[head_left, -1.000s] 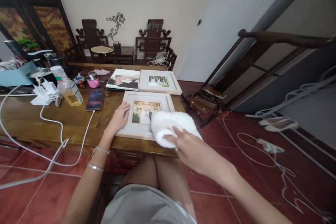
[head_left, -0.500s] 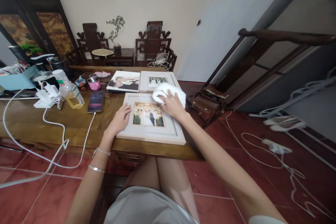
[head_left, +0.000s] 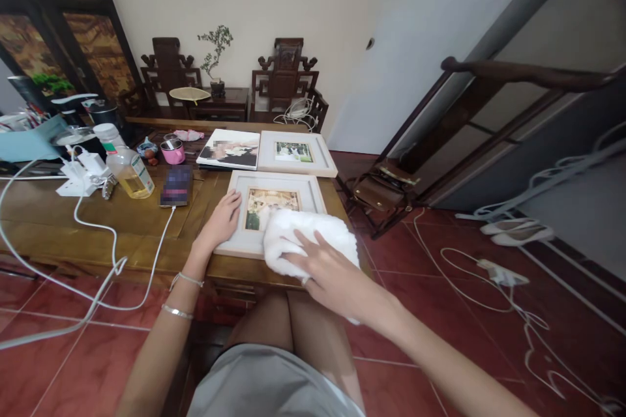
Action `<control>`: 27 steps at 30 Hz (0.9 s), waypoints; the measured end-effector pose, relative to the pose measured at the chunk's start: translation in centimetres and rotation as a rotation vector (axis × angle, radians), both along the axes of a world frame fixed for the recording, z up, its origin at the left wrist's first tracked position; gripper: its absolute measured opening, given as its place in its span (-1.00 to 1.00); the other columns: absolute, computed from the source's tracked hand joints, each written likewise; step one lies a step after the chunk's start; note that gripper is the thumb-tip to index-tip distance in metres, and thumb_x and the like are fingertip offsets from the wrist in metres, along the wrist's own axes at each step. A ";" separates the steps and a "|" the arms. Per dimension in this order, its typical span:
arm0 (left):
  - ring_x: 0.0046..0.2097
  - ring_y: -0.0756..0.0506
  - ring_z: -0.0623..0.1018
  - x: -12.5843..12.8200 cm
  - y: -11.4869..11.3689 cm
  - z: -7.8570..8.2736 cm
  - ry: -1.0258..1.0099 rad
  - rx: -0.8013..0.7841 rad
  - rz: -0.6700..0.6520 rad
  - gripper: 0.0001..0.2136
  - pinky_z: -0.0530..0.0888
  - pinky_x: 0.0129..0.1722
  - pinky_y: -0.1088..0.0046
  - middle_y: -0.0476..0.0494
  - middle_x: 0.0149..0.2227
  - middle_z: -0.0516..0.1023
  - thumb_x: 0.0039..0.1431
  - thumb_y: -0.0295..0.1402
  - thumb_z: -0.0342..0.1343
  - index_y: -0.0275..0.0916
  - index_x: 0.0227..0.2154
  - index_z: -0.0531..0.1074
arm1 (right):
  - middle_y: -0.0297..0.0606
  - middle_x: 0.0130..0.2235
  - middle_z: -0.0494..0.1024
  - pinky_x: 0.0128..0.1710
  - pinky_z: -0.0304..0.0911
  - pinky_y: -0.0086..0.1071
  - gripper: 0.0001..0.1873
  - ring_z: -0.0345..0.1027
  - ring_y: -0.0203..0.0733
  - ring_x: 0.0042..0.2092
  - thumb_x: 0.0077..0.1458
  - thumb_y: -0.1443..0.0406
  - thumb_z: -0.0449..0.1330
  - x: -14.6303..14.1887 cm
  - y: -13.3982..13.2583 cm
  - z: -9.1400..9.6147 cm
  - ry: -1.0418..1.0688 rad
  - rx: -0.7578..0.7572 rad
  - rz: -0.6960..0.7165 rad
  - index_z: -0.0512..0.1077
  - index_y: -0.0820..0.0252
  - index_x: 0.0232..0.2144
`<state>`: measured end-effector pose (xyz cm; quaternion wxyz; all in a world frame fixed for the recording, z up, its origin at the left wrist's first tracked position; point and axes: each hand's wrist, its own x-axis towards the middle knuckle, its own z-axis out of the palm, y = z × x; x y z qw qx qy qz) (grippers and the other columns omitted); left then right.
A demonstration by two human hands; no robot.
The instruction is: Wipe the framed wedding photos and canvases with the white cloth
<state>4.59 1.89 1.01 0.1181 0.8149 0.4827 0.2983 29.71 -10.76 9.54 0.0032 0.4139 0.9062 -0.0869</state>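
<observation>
A white picture frame (head_left: pixel 303 187) with a photo in it lies flat near the front edge of the wooden table (head_left: pixel 59 218). My left hand (head_left: pixel 222 218) rests open and flat on the frame's left border. My right hand (head_left: pixel 332 273) presses a fluffy white cloth (head_left: pixel 303 238) onto the frame's near right corner, fingers spread over the cloth. The cloth hides the lower right part of the frame and photo.
Behind it lie a second white frame (head_left: pixel 296 152) and a frameless photo print (head_left: pixel 229 148). Left of them are a phone (head_left: pixel 177 186) on a white cable, a bottle of yellow liquid (head_left: pixel 130 169), a pink cup (head_left: pixel 173 151) and white chargers (head_left: pixel 81 172). Cables trail over the red tile floor.
My right hand drew the cloth from the frame's far right corner back to its near right corner. My left hand stayed on the left border.
</observation>
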 end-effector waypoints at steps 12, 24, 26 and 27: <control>0.31 -0.21 0.19 -0.2 0.0 0.3 -0.007 -0.026 -0.028 -0.60 0.14 0.30 0.10 -0.37 0.21 0.32 0.26 -0.37 -0.14 -0.39 0.08 0.37 | -0.05 0.35 0.00 0.22 -0.33 0.29 -0.46 -0.36 0.28 0.36 0.12 0.41 0.05 -2.2 16.3 -3.4 -0.005 0.226 -0.217 0.29 0.28 0.17; 0.28 -0.15 0.27 0.5 -0.5 0.7 -0.113 -0.029 0.049 -0.57 0.17 0.29 0.16 -0.31 0.16 0.41 0.33 -0.26 -0.22 -0.38 0.05 0.40 | -0.09 0.08 0.47 0.25 -0.08 0.05 -0.43 -0.13 -0.04 0.34 -0.06 0.55 -0.03 -1.2 4.1 0.9 0.104 -0.226 0.242 0.43 0.19 0.00; 0.25 -0.16 0.30 0.6 -0.6 0.9 -0.153 -0.031 0.069 -0.55 0.18 0.28 0.18 -0.34 0.16 0.40 0.34 -0.23 -0.24 -0.40 0.04 0.40 | -0.11 0.13 0.43 0.27 -0.09 0.02 -0.43 -0.14 -0.06 0.35 0.01 0.53 -0.04 -1.2 4.7 0.8 0.095 -0.232 0.200 0.38 0.18 0.06; 0.24 -0.16 0.32 0.7 -0.7 1.0 -0.172 -0.029 0.074 -0.53 0.19 0.28 0.19 -0.35 0.16 0.40 0.34 -0.21 -0.25 -0.41 0.05 0.40 | -0.09 0.17 0.39 0.27 -0.10 0.04 -0.44 -0.16 -0.02 0.35 0.04 0.51 -0.04 -1.6 5.4 0.5 0.083 -0.206 0.156 0.35 0.21 0.10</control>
